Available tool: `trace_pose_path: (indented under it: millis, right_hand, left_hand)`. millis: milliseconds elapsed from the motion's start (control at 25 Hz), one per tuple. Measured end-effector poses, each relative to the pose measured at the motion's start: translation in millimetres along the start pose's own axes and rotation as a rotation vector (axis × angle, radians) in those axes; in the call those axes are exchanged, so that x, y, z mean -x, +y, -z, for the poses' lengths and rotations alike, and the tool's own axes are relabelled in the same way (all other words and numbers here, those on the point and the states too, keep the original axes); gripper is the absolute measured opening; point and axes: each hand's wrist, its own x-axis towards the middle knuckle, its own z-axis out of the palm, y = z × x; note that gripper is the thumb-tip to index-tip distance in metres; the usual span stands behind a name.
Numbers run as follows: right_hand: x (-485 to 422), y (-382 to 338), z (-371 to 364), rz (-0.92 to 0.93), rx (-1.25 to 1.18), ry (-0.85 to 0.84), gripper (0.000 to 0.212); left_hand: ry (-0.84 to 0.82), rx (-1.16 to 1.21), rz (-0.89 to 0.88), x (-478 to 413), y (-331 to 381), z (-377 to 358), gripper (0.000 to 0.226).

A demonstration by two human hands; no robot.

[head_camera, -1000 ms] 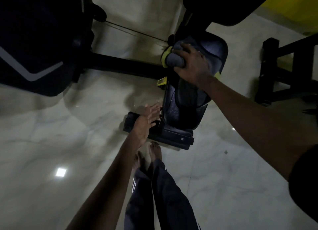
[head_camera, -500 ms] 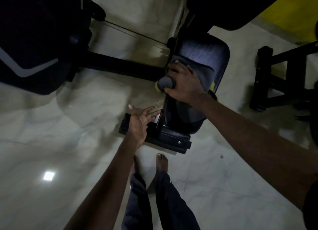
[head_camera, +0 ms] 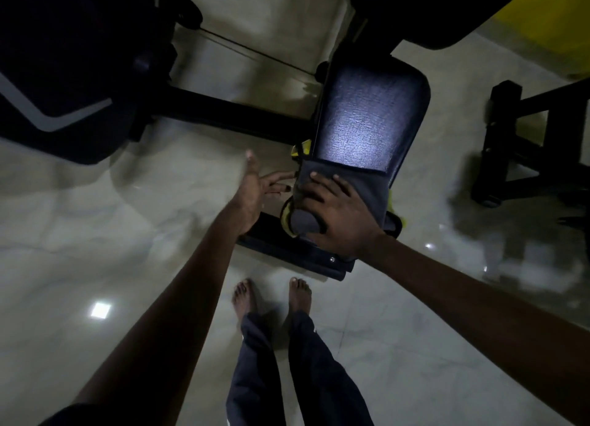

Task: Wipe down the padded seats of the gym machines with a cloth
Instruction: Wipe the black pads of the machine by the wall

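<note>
Glossy marble floor (head_camera: 95, 234) reflects a light. The right hand (head_camera: 341, 218) presses a dark cloth (head_camera: 367, 183) flat on the black padded seat (head_camera: 367, 116). The left hand (head_camera: 252, 192) is spread wide beside it.

The right grip (head_camera: 338, 215) covers the near part of the cloth (head_camera: 364, 183), which hides the padded seat's (head_camera: 367, 119) 6 o'clock end. The left grip's (head_camera: 252, 189) fingers are blurred; whether they touch the seat cannot be told. The dark machine (head_camera: 64, 58) at 10 o'clock is cut off by the top and left edges. The black frame (head_camera: 510, 138) at 3 o'clock is smeared and cropped.
</note>
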Motion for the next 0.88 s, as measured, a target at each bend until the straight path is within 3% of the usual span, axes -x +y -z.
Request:
trace_pose_path:
  millis: [240,360,560,720,880]
  right_hand:
    - [16.6,-4.5,-8.9,0.080,0.006,-0.037,0.056]
    - [50.7,4.0,-18.8,0.090,0.008,0.028,0.057]
    - [53.2,-6.2,-25.2,-0.006,0.013,0.122,0.050]
    - [60.6,2.5,-29.3,0.083,0.014,0.106,0.052]
    - [74.1,25.4,-30.4,-0.079,-0.103,0.265,0.054]
  left_hand:
    - [0.158,-0.068,-0.122,-14.2,6.1,-22.1,0.085]
    - [0.174,-0.114,-0.180,-18.4,3.5,-24.7,0.073]
    - [0.236,-0.180,-0.328,-19.8,8.6,-38.9,0.028]
    - [0.251,-0.156,-0.369,-12.4,7.2,-46.5,0.021]
    - [0.268,-0.124,-0.374,-12.9,-0.7,-49.7,0.018]
